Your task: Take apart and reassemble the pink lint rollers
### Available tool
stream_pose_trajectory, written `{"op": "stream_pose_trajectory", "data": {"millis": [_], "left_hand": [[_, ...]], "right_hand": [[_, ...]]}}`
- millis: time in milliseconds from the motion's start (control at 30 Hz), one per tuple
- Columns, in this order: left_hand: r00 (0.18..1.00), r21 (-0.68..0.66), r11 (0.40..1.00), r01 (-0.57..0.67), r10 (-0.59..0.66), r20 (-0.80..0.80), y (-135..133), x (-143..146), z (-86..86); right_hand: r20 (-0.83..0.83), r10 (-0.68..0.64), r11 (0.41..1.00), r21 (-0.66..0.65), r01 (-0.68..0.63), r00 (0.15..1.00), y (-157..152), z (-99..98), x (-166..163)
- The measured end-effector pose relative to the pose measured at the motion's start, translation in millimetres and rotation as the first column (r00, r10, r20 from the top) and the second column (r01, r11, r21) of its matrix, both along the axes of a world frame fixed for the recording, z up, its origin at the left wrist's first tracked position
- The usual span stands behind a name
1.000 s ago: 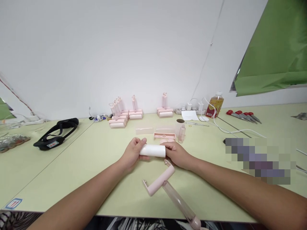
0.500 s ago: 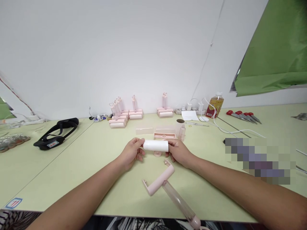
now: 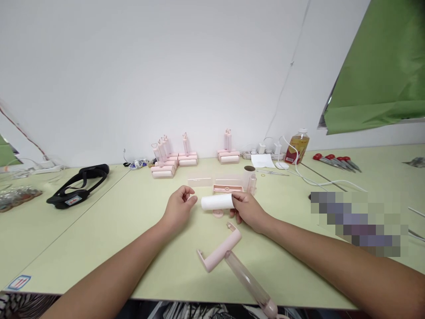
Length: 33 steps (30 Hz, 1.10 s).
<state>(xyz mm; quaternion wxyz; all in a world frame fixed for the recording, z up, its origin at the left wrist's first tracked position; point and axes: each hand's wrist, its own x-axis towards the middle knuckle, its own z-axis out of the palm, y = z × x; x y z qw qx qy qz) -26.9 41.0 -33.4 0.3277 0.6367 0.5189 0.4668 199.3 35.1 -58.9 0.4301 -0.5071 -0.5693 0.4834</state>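
Note:
My right hand point(image 3: 247, 210) grips one end of a white paper roll point(image 3: 217, 202), held level just above the table. My left hand point(image 3: 178, 208) is off the roll, a short way from its left end, fingers loosely curled and holding nothing. Under the roll lies a small pink round cap point(image 3: 218, 214). Nearer to me lies a pink roller frame point(image 3: 219, 250) with a clear tube handle point(image 3: 248, 279). Just behind the hands sit a pink tray piece point(image 3: 227, 188), a clear cover point(image 3: 199, 181) and a small clear cylinder point(image 3: 251, 184).
Finished pink rollers point(image 3: 172, 161) stand along the back wall with another set point(image 3: 228, 153). A black headset point(image 3: 78, 185) lies at left. An oil bottle point(image 3: 298, 147), a power strip point(image 3: 262, 153), red-handled tools point(image 3: 337, 161) and a white cable point(image 3: 318, 180) are at the right back.
My left hand let go of the roll's left end and drew slightly away. The roll rose a little and moved right in my right hand, uncovering the pink cap.

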Motion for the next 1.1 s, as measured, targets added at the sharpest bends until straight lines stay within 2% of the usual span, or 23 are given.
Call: {"op": "stream_pose_trajectory", "data": {"millis": [67,100,167,267,367,467,600,800,1000,1100], "left_hand": [[0.972,0.157,0.987,0.033,0.005,-0.234,-1.2,-1.3,-3.2],[0.947,0.187,0.979,0.082,-0.018,-0.32,-2.1,-1.5,-5.3],[0.9,0.156,0.972,0.176,-0.095,-0.425,-4.2,-1.2,-9.4],[0.871,0.046,0.971,0.235,-0.189,-0.454,-7.4,0.2,-12.5],[0.915,0.0,0.968,0.251,-0.237,-0.326,-10.1,1.9,-10.5],[0.946,-0.013,0.951,0.307,-0.307,-0.103,-11.8,4.3,-7.4],[0.897,-0.091,0.901,0.425,-0.406,0.174,-11.0,7.1,-8.4],[0.897,-0.124,0.915,0.385,-0.338,0.286,-9.7,7.9,-9.6],[0.827,-0.119,0.864,0.49,-0.418,0.375,-14.6,10.9,2.0],[0.858,-0.097,0.901,0.422,-0.363,0.362,-11.2,5.7,12.0]], "right_hand": [[-0.018,-0.011,1.0,-0.011,0.011,1.0,0.0,1.6,-0.4],[-0.032,-0.021,1.0,-0.014,0.02,0.999,0.0,2.6,-0.5],[-0.077,-0.043,0.999,-0.022,0.041,0.996,0.3,4.6,-0.5],[-0.156,-0.05,0.999,-0.03,0.046,0.986,1.2,6.1,-0.2],[-0.194,-0.018,1.0,-0.026,0.014,0.981,2.2,4.8,0.3],[-0.197,0.02,1.0,-0.007,-0.022,0.98,1.9,2.6,0.8],[-0.139,0.091,0.995,0.04,-0.086,0.986,0.3,1.2,1.0],[-0.197,0.129,0.989,0.096,-0.112,0.972,0.1,0.2,1.4],[-0.214,0.194,0.98,0.073,-0.183,0.957,-2.7,3.6,2.4],[-0.22,0.233,0.971,0.103,-0.215,0.947,-4.2,3.1,3.4]]}}
